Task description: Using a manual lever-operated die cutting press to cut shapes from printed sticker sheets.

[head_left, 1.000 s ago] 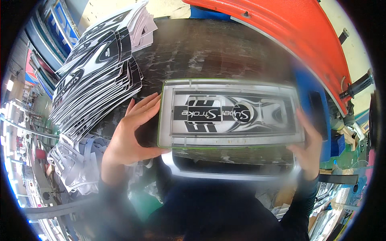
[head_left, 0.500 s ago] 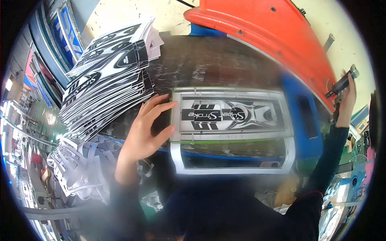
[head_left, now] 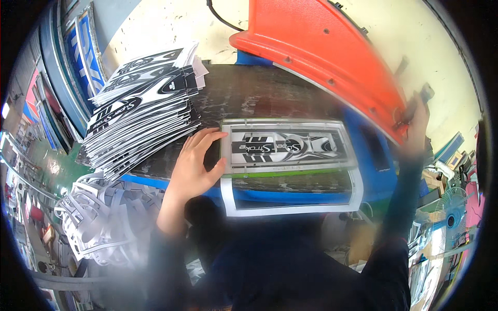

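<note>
My left hand [head_left: 193, 168] has its fingers apart, with fingertips and thumb against the left edge of a clear rectangular cutting die [head_left: 285, 123] with a green lower edge. Through the die shows a black-and-white printed sheet [head_left: 295, 147]. A white paper frame [head_left: 290, 210], its middle cut out, sticks out from under the near side and overhangs the table's front edge. At the right, my right hand [head_left: 418, 122] is closed around the dark handle [head_left: 404, 115] at the end of an orange press arm [head_left: 316, 52]. That hand is blurred.
A tall, leaning stack of printed sheets [head_left: 140, 124] stands left on the dark worktable [head_left: 254, 90]. White paper offcuts [head_left: 104, 223] pile up below it. The blue press base [head_left: 365, 140] rises beside the die. Framed screens [head_left: 83, 57] lean at far left; a blue fan [head_left: 450, 220] stands right.
The view has shifted somewhat. My right hand and the press arm's end appear farther left, slightly nearer the die. My left hand stays at the die's left edge.
</note>
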The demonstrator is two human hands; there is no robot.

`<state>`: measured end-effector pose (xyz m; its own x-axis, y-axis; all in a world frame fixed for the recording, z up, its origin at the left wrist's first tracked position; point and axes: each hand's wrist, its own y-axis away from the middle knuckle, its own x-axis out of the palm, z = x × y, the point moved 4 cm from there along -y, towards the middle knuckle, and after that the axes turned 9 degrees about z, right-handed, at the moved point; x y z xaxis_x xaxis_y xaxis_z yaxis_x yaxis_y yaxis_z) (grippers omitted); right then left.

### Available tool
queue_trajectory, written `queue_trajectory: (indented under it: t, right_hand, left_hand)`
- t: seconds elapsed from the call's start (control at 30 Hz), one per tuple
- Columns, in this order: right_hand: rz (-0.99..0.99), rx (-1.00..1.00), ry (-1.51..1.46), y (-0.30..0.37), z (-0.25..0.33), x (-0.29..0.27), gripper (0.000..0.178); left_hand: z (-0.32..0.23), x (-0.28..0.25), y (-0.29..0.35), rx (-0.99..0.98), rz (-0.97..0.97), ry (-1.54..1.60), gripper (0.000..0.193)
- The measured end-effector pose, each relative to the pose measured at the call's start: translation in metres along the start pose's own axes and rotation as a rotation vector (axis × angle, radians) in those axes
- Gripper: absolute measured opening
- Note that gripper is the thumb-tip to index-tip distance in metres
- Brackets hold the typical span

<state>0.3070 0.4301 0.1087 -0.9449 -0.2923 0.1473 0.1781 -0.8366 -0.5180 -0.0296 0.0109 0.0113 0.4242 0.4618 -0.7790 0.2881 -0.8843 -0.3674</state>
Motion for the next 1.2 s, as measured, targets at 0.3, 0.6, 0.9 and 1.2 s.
queue_trajectory:
  t: [0.3, 0.6, 0.9, 1.2]
  right_hand:
    - [0.077, 0.035, -0.155, 0.082, 0.038, 0.061, 0.015]
    - [0.665, -0.064, 0.051, 0.182, 0.095, 0.138, 0.07]
    - [0.31, -0.643, 0.909, 0.131, 0.096, 0.108, 0.067]
    - [0.019, -0.612, 0.622, 0.088, 0.056, 0.083, 0.045]
  left_hand:
    - [-0.045, -0.01, -0.013, 0.187, -0.121, 0.137, 0.069]
    - [-0.14, -0.02, -0.051, 0.614, -0.018, 0.17, 0.071]
    - [-0.151, -0.038, -0.04, 0.532, -0.27, -0.046, 0.078]
    - [-0.122, -0.075, -0.03, 0.273, -0.637, -0.198, 0.052]
